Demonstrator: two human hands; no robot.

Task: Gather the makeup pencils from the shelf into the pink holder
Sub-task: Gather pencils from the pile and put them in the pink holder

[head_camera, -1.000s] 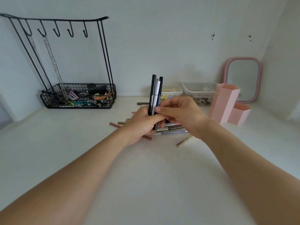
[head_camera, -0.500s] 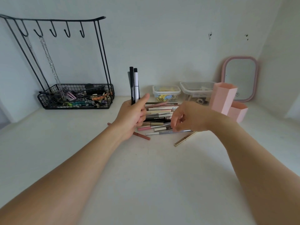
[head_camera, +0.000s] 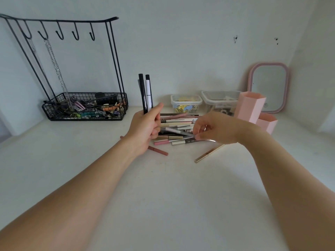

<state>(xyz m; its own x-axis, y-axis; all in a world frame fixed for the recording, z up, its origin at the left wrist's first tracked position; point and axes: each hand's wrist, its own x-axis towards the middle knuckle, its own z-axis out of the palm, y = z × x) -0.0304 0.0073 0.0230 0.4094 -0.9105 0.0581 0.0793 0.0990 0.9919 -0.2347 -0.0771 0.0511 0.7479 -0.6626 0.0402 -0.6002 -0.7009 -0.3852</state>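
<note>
A pile of makeup pencils (head_camera: 178, 126) lies on the white shelf between my hands. My left hand (head_camera: 145, 130) grips a small upright bundle of black and white pencils (head_camera: 145, 93) just left of the pile. Over the pile's right side, my right hand (head_camera: 216, 129) pinches a grey pencil (head_camera: 178, 132) that slants up off the heap. The pink holder (head_camera: 251, 107), two joined hexagonal cups, stands right of the pile behind my right wrist. A gold pencil (head_camera: 208, 153) and a reddish-brown pencil (head_camera: 158, 150) lie loose in front.
A black wire rack (head_camera: 85, 105) with hooks and a basket of clips stands at the back left. Two clear plastic boxes (head_camera: 186, 104) sit behind the pile. A pink-framed mirror (head_camera: 269, 86) leans in the right corner. The shelf's walls close in at both sides.
My hands have parted: the left moved left keeping its upright bundle, and the right dropped to the pile and now pinches a grey pencil lifted at an angle.
</note>
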